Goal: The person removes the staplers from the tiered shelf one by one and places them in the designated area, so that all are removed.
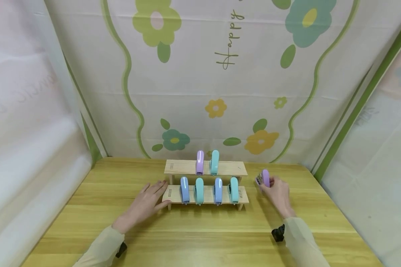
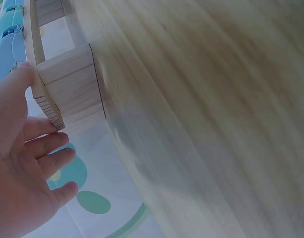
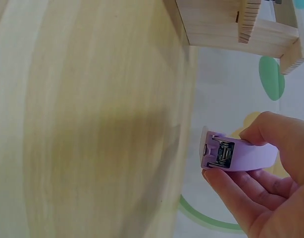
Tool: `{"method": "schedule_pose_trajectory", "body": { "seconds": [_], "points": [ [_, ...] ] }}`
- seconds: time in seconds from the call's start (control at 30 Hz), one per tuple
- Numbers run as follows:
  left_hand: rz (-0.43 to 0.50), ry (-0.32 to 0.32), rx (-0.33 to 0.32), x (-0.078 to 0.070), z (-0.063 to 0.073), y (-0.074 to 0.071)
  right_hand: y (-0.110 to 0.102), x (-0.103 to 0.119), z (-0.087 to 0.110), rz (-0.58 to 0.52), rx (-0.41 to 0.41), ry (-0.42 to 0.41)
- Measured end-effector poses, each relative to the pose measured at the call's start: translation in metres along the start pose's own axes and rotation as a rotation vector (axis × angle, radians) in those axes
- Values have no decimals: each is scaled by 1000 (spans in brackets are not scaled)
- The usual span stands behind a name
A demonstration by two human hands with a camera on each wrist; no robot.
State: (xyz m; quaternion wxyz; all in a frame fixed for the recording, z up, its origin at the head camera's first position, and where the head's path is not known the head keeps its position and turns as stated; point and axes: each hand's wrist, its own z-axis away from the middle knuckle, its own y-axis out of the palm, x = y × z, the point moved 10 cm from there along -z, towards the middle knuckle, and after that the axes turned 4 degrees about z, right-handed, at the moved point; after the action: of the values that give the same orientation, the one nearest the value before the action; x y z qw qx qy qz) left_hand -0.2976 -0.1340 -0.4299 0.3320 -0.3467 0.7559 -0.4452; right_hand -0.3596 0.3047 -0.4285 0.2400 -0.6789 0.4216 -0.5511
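A small purple stapler (image 1: 265, 178) is in my right hand (image 1: 279, 193), held above the table to the right of a two-tier wooden rack (image 1: 227, 168). The right wrist view shows thumb and fingers gripping the body of this stapler (image 3: 251, 156), its metal mechanism facing the camera. My left hand (image 1: 147, 198) touches the left end of the rack's lower shelf, thumb at the front, fingers fairly straight. On that shelf stand blue staplers (image 1: 185, 190) alternating with teal staplers (image 1: 199, 191). The upper shelf carries a purple stapler (image 1: 199, 162) and a teal stapler (image 1: 214, 162).
The wood-grain table (image 1: 200, 244) runs to a white flower-print cloth (image 1: 187, 81) behind the rack. Similar cloth hangs on the left side (image 1: 26, 148) and the right side (image 1: 371, 155). Black camera mounts (image 1: 278, 233) sit at both wrists.
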Motion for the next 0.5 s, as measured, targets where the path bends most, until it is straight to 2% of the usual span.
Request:
{"method": "schedule_pose_trajectory", "body": {
  "seconds": [0.5],
  "points": [
    [-1,-13,15,1,0,2,10,-7,-1,3,40,42]
  ]
}}
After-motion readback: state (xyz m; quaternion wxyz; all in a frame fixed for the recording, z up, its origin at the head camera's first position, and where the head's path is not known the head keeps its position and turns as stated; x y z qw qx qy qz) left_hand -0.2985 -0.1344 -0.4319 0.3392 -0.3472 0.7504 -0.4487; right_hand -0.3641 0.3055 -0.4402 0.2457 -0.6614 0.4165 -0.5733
